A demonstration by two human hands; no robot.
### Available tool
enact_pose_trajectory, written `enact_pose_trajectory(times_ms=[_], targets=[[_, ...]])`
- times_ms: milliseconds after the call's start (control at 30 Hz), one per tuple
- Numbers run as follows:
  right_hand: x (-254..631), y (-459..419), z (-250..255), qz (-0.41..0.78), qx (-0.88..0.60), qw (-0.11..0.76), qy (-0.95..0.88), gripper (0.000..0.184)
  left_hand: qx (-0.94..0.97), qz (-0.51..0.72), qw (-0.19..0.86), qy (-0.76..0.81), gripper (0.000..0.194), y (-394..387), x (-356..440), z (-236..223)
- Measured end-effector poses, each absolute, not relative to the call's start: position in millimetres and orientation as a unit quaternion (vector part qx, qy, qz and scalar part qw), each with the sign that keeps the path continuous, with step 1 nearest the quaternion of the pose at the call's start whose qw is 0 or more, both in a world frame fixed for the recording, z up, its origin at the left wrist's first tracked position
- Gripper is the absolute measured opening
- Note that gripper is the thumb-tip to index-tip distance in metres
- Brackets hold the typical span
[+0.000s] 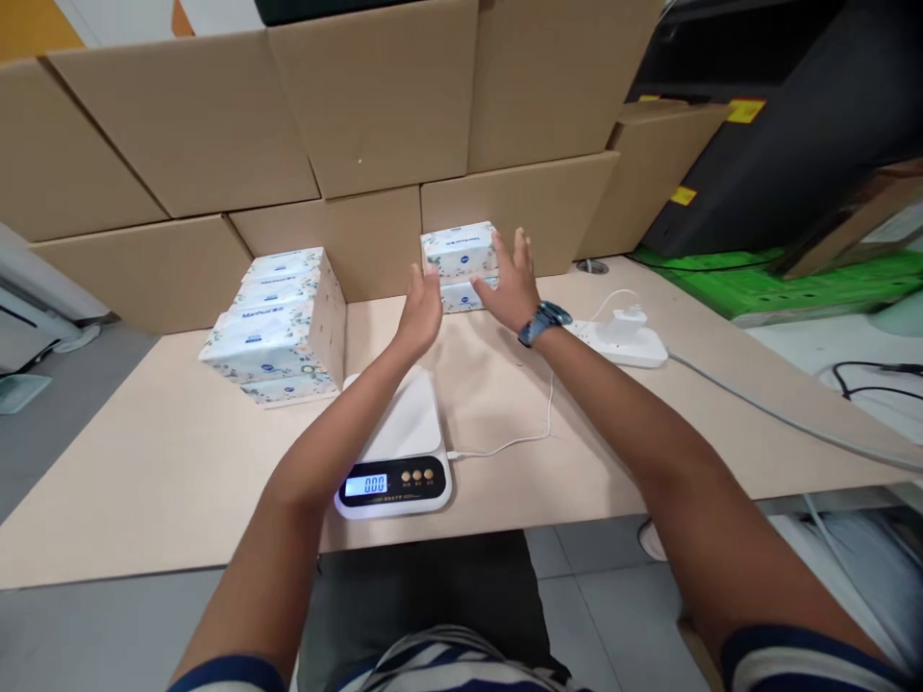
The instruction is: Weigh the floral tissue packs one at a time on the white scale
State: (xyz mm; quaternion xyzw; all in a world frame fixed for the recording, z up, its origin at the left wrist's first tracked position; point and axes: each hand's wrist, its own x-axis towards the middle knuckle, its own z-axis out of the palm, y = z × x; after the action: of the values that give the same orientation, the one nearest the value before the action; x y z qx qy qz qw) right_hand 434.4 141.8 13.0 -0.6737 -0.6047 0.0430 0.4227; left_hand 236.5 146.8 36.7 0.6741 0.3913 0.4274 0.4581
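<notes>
Two packs of tissues [461, 252] are stacked against the cardboard boxes at the back of the table. My left hand [421, 312] is at the left side of this stack, its fingers pointing up. On the stack's right side is my right hand [513, 284], fingers spread, with a blue patterned band on the wrist. Whether either palm touches the packs I cannot tell. A white digital scale [395, 487] lies nearer to me, partly under my left forearm, and its display reads 0.00. Left of it stands a larger block of stacked tissue packs [270, 327].
Cardboard boxes [375, 106] form a wall along the table's [144, 461] back edge. A white power strip [627, 344] with a plug lies at the right, its grey cable running to the right. A thin white cable [505, 447] joins the scale. Green crates [757, 279] stand beyond.
</notes>
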Motion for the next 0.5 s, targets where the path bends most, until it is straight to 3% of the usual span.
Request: enact_pose_trajectory(times_ms=[67,133,233,300,367,500], targets=[[416,104,-5,0.011,-0.638,0.418,-0.647,0.088,0.756,0.385,0.4,0.347,0.086,110,195,37],[399,63,-27,0.015,-0.608,0.402,-0.684,0.083,0.866,0.357,0.252,0.244,0.084,75,141,34],[380,18,-55,0.059,-0.606,0.385,-0.694,0.087,0.878,0.44,0.008,0.19,0.075,45,58,25],[370,7,-59,0.098,-0.614,0.405,-0.67,0.099,0.804,0.539,-0.08,0.239,0.066,45,12,19],[357,11,-49,0.16,-0.614,0.452,-0.627,0.111,0.693,0.632,-0.064,0.34,0.065,58,-22,15],[308,48,-7,0.317,-0.555,0.566,-0.521,0.127,0.497,0.666,0.179,0.528,0.088,98,-56,15]])
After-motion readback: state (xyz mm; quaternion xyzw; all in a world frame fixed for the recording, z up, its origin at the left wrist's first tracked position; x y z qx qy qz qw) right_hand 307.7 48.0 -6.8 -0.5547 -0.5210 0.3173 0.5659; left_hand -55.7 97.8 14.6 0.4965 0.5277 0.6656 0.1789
